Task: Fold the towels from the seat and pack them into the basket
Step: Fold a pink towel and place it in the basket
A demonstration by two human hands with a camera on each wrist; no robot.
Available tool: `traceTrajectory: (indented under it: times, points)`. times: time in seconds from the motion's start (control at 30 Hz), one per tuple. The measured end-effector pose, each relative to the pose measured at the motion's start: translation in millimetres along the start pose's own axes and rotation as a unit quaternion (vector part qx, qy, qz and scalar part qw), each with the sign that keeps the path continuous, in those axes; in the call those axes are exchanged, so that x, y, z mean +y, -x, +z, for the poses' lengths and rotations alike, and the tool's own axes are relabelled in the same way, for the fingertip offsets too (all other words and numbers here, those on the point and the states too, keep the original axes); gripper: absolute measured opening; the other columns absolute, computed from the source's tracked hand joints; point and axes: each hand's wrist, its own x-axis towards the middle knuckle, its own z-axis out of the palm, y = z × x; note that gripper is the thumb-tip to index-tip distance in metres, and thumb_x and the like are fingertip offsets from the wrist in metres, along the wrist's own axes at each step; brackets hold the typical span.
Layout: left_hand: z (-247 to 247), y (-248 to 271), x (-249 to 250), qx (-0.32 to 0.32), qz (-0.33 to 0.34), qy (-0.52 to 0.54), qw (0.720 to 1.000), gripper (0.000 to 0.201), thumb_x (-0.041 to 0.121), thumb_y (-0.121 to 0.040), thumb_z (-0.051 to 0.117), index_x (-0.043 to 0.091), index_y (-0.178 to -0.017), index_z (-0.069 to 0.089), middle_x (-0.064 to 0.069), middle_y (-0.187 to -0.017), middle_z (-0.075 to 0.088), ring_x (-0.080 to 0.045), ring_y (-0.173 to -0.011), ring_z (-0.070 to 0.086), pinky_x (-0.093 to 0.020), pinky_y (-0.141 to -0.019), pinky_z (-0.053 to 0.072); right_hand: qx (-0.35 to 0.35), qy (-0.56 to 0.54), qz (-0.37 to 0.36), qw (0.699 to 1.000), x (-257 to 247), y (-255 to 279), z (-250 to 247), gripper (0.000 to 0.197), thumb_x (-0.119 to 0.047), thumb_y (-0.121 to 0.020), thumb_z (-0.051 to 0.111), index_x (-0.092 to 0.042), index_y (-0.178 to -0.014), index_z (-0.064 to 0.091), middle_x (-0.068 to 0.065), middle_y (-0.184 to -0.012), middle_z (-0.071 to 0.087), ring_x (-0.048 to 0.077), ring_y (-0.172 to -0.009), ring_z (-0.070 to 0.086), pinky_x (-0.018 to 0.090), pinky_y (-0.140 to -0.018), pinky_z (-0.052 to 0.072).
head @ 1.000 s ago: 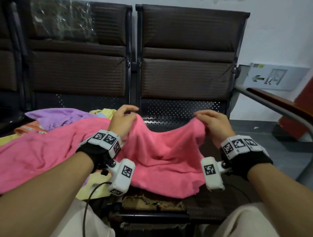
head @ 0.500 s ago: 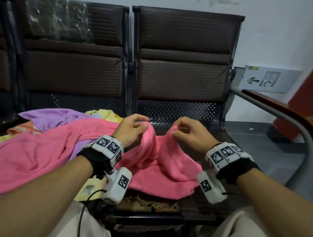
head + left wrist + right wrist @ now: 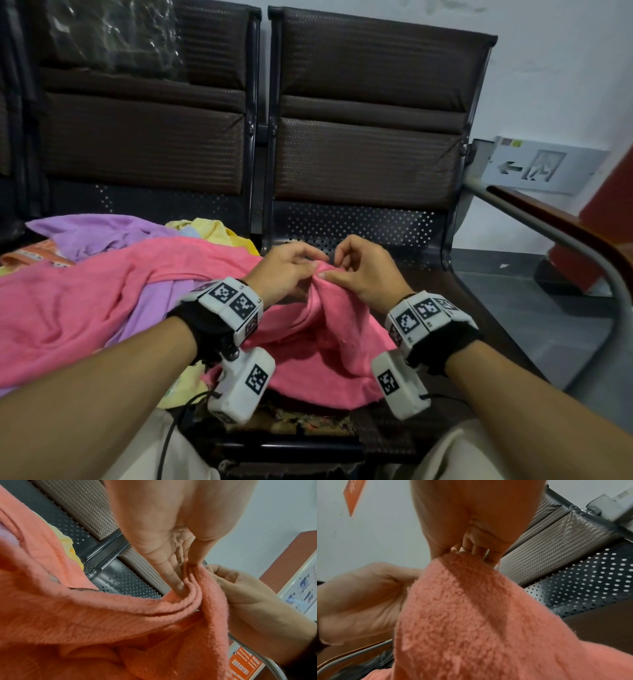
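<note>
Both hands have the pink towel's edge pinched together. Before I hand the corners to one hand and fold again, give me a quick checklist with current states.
1. Left hand pinches the pink towel edge: ok, fingers pressed into the layered hem.
2. Right hand pinches the same edge: ok.
3. The two held corners meet: ok, hands touch over the fold.
4. Corners aligned evenly: cannot tell, fingers cover them.
5. Towel free of other laundry: not ok, its left part lies over the purple towel and yellow towel.
6. Basket within reach: cannot tell, none in view.
</note>
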Motion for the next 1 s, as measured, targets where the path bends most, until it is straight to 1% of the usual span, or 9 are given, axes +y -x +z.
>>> traceTrajectory:
  times: [0.1,0.23,0.37,0.43,0.53,0.67,0.8,0.9,1.0]
  points:
    - [-2,0,-1,-0.014,-0.012,0.033,0.999,0.017,0.001,-0.095,0.044,0.001,-0.103,0.059,0.007,-0.043,0.043,-0.003,-0.032,0.035,-0.011,-0.035,0.029,0.006,0.028,-0.005,1.0,3,-2,3,0.037,-0.029,-0.064,0.086,-0.025,-0.066,0.049,-0.01,-0.059,0.05,0.0,-0.053,0.041,0.013,-0.052,0.036]
    - [-8,4,-2,-0.026,0.016,0.008,0.999,0.016,-0.002,-0.092,0.049,0.006,-0.101,0.06,0.008,-0.043,0.048,-0.002,-0.032,0.035,-0.012,-0.034,0.027,-0.004,0.027,-0.002,1.0,2,-2,2,0.034,-0.03,-0.066,0.084,-0.025,-0.068,0.051,-0.011,-0.06,0.051,0.0,-0.054,0.043,0.013,-0.052,0.038]
    - [-13,5,-2,0.014,0.081,-0.077,0.994,0.029,-0.007,-0.091,0.044,0.015,-0.097,0.062,-0.012,-0.062,0.047,-0.008,-0.04,0.034,-0.018,-0.037,0.024,-0.084,-0.034,0.021,0.996,0,2,-3,0.025,-0.015,-0.073,0.079,-0.023,-0.078,0.056,-0.006,-0.063,0.058,0.008,-0.056,0.051,0.019,-0.052,0.043]
    - [-18,6,2,0.036,0.116,-0.101,0.987,0.035,-0.011,-0.088,0.043,0.017,-0.091,0.063,-0.006,-0.066,0.052,-0.004,-0.046,0.039,-0.015,-0.042,0.03,-0.156,-0.008,0.027,0.987,1,5,-5,0.026,-0.005,-0.075,0.073,-0.025,-0.078,0.057,-0.006,-0.066,0.058,0.012,-0.06,0.052,0.027,-0.058,0.045]
    - [-28,6,8,0.068,0.14,-0.131,0.979,0.04,-0.012,-0.084,0.041,0.019,-0.078,0.065,0.001,-0.079,0.064,-0.004,-0.067,0.052,-0.011,-0.058,0.039,-0.21,0.131,-0.001,0.969,0,9,-9,0.018,-0.012,-0.08,0.069,-0.025,-0.072,0.058,-0.005,-0.068,0.059,0.008,-0.064,0.051,0.028,-0.066,0.043]
    - [-34,7,6,0.063,0.098,-0.176,0.978,0.036,-0.007,-0.09,0.035,0.018,-0.075,0.057,0.003,-0.072,0.052,-0.004,-0.061,0.044,-0.013,-0.054,0.034,-0.178,0.098,-0.005,0.979,-4,10,-14,0.015,-0.016,-0.092,0.058,-0.023,-0.08,0.06,-0.008,-0.073,0.058,0.006,-0.072,0.051,0.03,-0.074,0.044]
    - [-35,12,6,0.009,0.105,-0.204,0.973,0.018,0.009,-0.098,0.042,0.011,-0.088,0.056,0.006,-0.086,0.056,-0.003,-0.078,0.051,-0.006,-0.07,0.041,-0.145,0.118,-0.012,0.982,-7,8,-16,0.013,-0.013,-0.096,0.051,-0.013,-0.087,0.06,-0.004,-0.081,0.059,0.013,-0.08,0.053,0.041,-0.083,0.046]
    - [-41,17,7,-0.026,0.104,-0.246,0.963,0.002,0.019,-0.089,0.06,0.019,-0.092,0.06,0.003,-0.095,0.062,-0.011,-0.088,0.057,-0.021,-0.082,0.047,-0.132,0.1,-0.008,0.986,-8,10,-17,0.014,-0.013,-0.095,0.051,-0.009,-0.089,0.063,0.001,-0.084,0.062,0.015,-0.082,0.055,0.043,-0.083,0.048]
    - [-47,22,10,-0.039,0.113,-0.304,0.945,0.015,0.016,-0.083,0.069,0.016,-0.096,0.064,-0.002,-0.1,0.065,-0.017,-0.093,0.06,-0.035,-0.088,0.049,-0.134,0.067,-0.004,0.989,-9,12,-18,0.01,-0.015,-0.094,0.055,-0.014,-0.089,0.064,-0.003,-0.081,0.063,0.01,-0.079,0.055,0.039,-0.08,0.049]
